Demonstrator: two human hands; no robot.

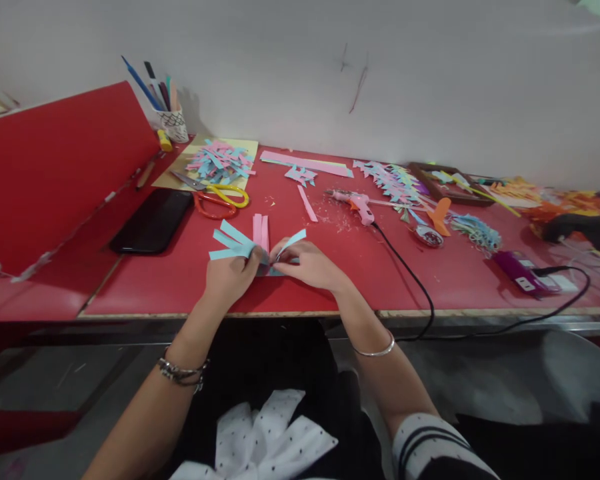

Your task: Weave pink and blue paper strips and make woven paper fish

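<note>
Near the table's front edge, my left hand pinches a fan of light-blue paper strips. Two pink paper strips stick up behind the fingers; I cannot tell whether they are joined to the blue ones. My right hand is closed, its fingertips on the right side of the same bunch. A single light-blue strip slants up from between its thumb and fingers. The strips' lower ends are mostly hidden by both hands.
Left lie a black phone, scissors and a heap of cut strips. A pink glue gun rests to the right, its cord running over the front edge. Beyond it are a purple power strip and paper fringes.
</note>
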